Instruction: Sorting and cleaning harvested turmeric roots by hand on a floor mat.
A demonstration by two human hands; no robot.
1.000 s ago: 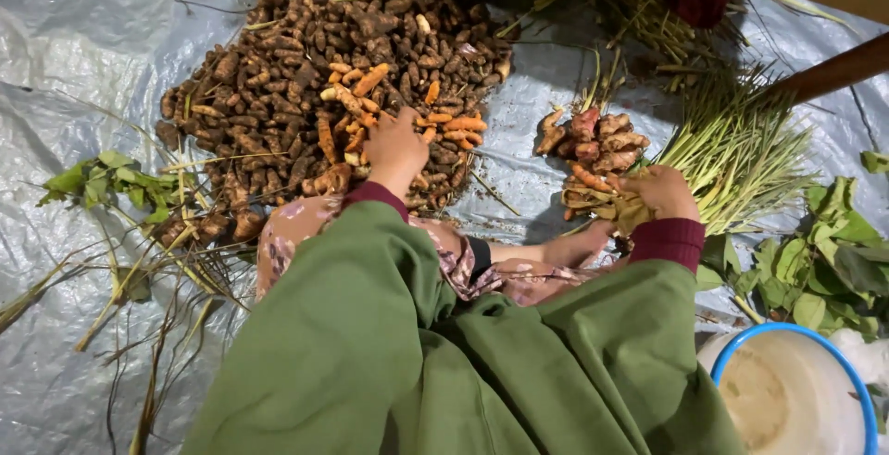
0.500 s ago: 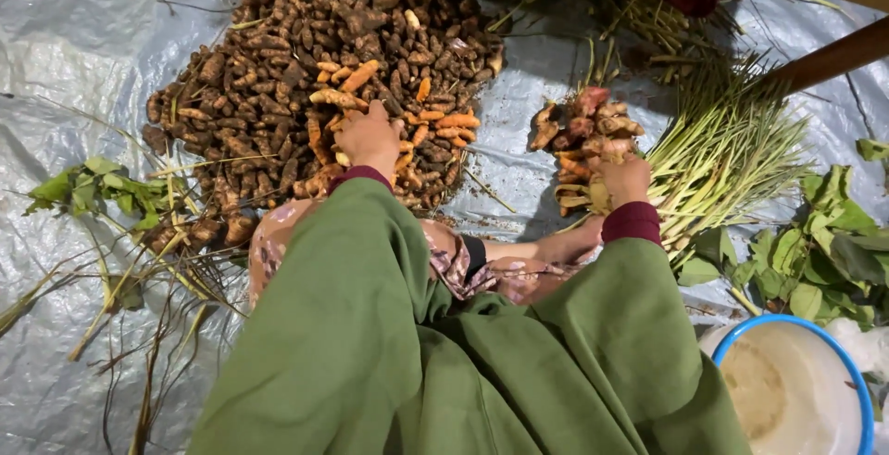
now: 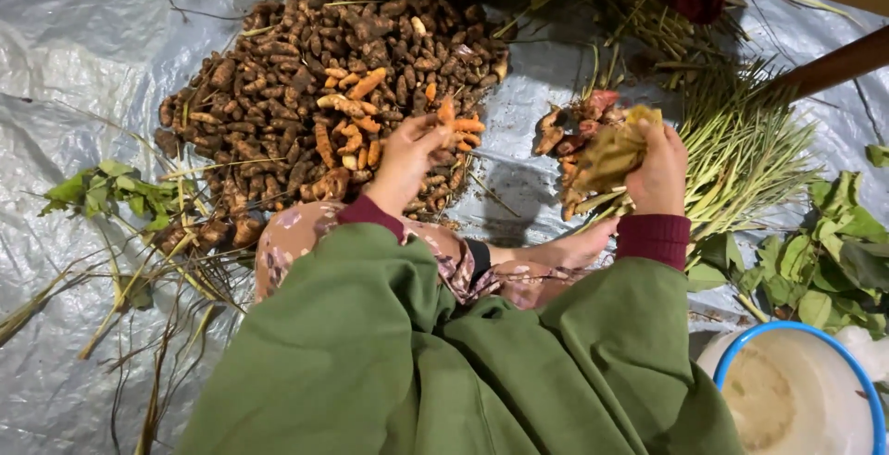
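**Sorting turmeric roots on a tarp**

Grey plastic tarp (image 3: 74, 66) covers the ground, crinkled, littered with stalks and leaves. Big pile of turmeric rhizomes (image 3: 306, 94) sits at centre-left, mostly brown-skinned, some broken orange pieces on the near side. Left hand (image 3: 407, 154) reaches to the pile's near edge, fingers closed on a small orange rhizome piece (image 3: 447, 114). Right hand (image 3: 659, 173) grips an uprooted turmeric clump (image 3: 593, 145), well apart from the pile to its right, held just above the tarp; roots and a yellowed leaf sheath show, stalks trail down-right. Bundle of cut green stalks (image 3: 750, 154) lies behind the right hand. Leafy greens (image 3: 833, 261) at right edge, another leafy sprig (image 3: 106, 191) at left. Blue-rimmed white basin (image 3: 732, 358) at bottom right. Green sleeves with maroon cuffs, floral fabric at the lap.

Judged step: breaking rhizomes off the clump and adding them to the pile, mid-way through this clump. Next move likely needs the left hand to let go at the pile and come back to the clump for another piece, while the right holds firm.
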